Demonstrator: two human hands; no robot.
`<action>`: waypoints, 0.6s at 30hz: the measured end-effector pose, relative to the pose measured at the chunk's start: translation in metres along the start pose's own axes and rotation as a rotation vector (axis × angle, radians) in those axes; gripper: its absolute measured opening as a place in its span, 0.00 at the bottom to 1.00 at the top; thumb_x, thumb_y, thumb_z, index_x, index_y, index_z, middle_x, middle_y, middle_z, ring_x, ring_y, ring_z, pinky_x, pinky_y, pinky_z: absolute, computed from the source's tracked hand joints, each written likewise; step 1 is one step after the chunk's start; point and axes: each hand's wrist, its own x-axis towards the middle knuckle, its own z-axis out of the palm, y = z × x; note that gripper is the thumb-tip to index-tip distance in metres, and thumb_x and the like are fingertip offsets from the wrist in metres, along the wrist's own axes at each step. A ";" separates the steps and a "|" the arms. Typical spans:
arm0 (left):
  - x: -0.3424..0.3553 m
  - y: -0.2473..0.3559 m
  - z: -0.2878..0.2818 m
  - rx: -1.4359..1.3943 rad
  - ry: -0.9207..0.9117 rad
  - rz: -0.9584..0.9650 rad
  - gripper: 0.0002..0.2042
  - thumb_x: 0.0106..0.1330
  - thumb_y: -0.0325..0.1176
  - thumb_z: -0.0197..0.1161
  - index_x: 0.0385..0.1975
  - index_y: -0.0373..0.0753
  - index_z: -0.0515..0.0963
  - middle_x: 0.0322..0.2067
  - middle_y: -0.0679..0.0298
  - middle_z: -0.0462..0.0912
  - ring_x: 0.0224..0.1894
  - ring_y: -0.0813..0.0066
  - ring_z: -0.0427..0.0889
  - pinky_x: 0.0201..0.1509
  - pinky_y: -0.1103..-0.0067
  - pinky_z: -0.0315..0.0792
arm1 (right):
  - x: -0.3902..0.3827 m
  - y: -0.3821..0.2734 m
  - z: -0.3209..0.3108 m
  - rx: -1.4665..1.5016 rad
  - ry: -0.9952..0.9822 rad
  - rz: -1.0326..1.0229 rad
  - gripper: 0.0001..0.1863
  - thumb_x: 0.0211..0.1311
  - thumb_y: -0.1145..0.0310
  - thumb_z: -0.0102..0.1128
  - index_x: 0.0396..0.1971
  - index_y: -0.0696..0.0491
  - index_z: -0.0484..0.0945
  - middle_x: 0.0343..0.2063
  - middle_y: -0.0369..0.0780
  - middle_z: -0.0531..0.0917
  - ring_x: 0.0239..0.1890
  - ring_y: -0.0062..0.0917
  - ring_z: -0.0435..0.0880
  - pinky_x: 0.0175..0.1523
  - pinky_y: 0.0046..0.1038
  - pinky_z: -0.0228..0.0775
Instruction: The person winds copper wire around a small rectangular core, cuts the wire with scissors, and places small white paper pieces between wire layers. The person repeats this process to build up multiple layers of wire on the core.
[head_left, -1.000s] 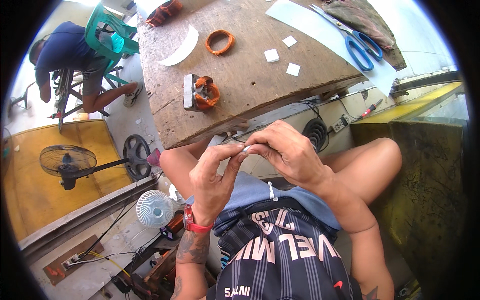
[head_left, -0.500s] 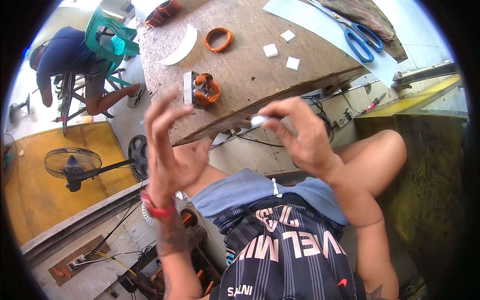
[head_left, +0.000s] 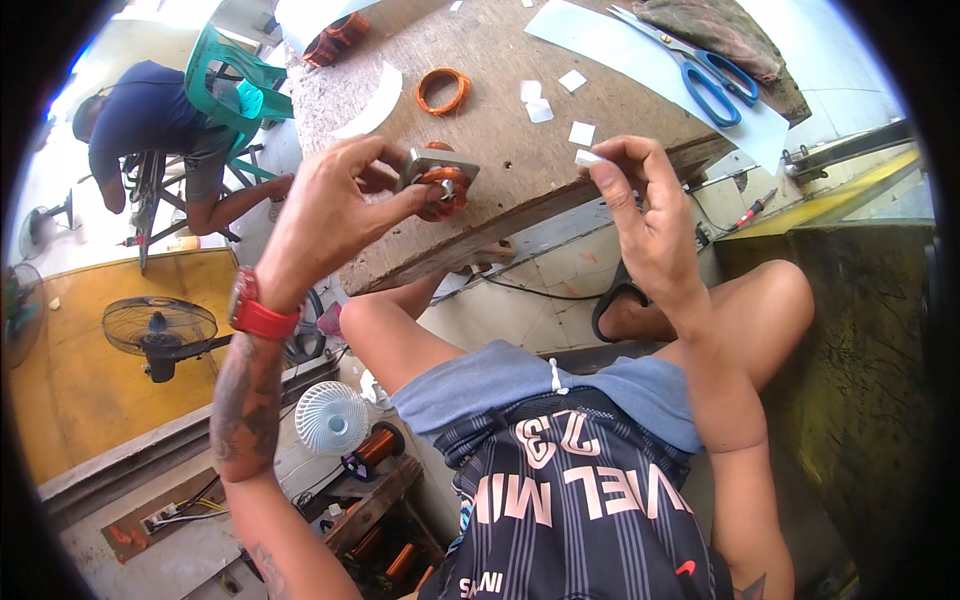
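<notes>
My left hand [head_left: 335,215] grips a small metal stator core wound with copper wire [head_left: 438,178], lifting it at the near edge of the wooden workbench [head_left: 520,190]. My right hand [head_left: 640,215] pinches a small white paper slip [head_left: 588,158] between thumb and fingertips, a little to the right of the stator. The two hands are apart. A red watch sits on my left wrist.
On the bench lie a loose copper wire coil [head_left: 441,90], small white paper squares [head_left: 581,132], a curved white paper piece [head_left: 371,103], blue-handled scissors [head_left: 700,68] on a white sheet and a cloth. Another person sits at far left by a green chair [head_left: 235,75]. Fans and a copper spool stand on the floor.
My hands have parted from in front of my lap. The left reached to the bench and took up the wound stator; the right rose with the white slip.
</notes>
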 end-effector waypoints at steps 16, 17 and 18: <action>-0.048 -0.010 0.091 -0.907 0.413 -0.076 0.21 0.73 0.38 0.73 0.56 0.30 0.78 0.43 0.61 0.87 0.43 0.82 0.85 0.49 0.81 0.78 | 0.000 -0.022 0.029 -0.095 -0.149 -0.227 0.08 0.68 0.75 0.63 0.45 0.56 0.82 0.37 0.44 0.86 0.42 0.35 0.87 0.49 0.35 0.80; -0.048 -0.013 0.091 -0.878 0.387 -0.129 0.20 0.73 0.37 0.73 0.57 0.30 0.79 0.44 0.61 0.87 0.44 0.81 0.85 0.49 0.81 0.78 | 0.001 -0.022 0.032 -0.164 -0.177 -0.314 0.09 0.66 0.76 0.63 0.45 0.56 0.83 0.37 0.45 0.86 0.43 0.37 0.86 0.50 0.37 0.80; -0.049 -0.016 0.089 -0.858 0.349 -0.151 0.20 0.73 0.37 0.73 0.57 0.31 0.79 0.45 0.62 0.86 0.44 0.81 0.85 0.48 0.81 0.78 | 0.000 -0.023 0.039 -0.131 -0.179 -0.314 0.09 0.64 0.75 0.65 0.44 0.56 0.85 0.38 0.45 0.86 0.44 0.40 0.84 0.52 0.39 0.79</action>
